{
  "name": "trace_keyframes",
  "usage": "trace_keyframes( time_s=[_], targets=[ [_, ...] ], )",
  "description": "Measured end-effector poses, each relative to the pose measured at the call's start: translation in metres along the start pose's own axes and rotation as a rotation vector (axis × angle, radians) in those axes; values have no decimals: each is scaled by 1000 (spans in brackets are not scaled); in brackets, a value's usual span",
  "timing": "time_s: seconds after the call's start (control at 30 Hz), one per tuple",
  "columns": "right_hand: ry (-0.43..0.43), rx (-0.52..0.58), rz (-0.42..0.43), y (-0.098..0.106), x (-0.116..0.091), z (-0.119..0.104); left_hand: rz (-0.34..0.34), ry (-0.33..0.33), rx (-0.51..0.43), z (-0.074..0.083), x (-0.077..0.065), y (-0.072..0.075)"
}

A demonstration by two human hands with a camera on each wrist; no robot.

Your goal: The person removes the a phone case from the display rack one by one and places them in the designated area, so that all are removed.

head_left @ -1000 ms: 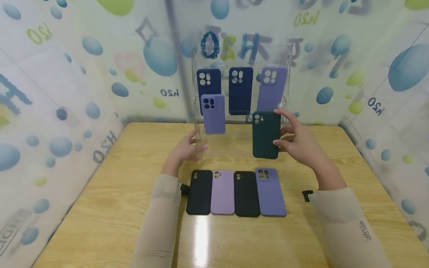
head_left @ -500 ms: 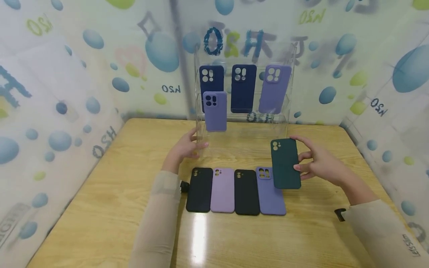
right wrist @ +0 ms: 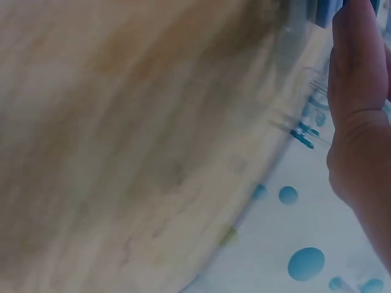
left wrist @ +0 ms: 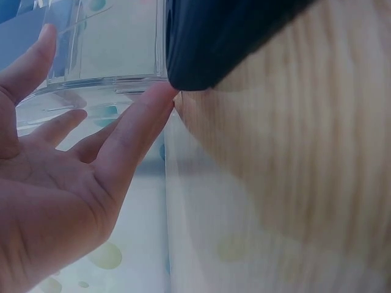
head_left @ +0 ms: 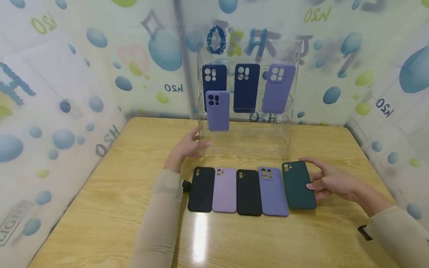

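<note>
Apparently a laying-out step is in hand. Left hand: fingers spread at the left side of a clear rack, perhaps bracing it; rack holds four standing cases, navy and lilac. In front, a row on the surface: black case, pink case, second black case, violet case. At the row's right end, just beside: green case, right edge pinched by the right hand; fully flat or not, cannot tell. Next move likely calls for easing the pinch without nudging its neighbour. Surface: pale wood grain, glare below the row's left half. Room: bubble-printed walls left, back and right.
</note>
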State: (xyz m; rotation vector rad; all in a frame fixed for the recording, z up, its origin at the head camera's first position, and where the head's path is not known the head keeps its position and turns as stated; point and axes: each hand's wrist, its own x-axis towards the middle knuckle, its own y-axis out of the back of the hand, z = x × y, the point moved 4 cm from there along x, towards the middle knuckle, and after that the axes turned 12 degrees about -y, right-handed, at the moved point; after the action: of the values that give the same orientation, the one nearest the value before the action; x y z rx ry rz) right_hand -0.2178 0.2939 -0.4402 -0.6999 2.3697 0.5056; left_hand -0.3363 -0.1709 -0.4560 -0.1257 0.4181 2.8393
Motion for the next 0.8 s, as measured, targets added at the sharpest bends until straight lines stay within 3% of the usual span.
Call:
trace_keyframes(
  time_s=[0.43,0.8],
  targets=[
    [-27,43,-67,-7,2,19,-6,-2,2,1,-1,-1],
    [-79,-11,49,-12,7,25,-7,-7,4,-1,0,0]
  ],
)
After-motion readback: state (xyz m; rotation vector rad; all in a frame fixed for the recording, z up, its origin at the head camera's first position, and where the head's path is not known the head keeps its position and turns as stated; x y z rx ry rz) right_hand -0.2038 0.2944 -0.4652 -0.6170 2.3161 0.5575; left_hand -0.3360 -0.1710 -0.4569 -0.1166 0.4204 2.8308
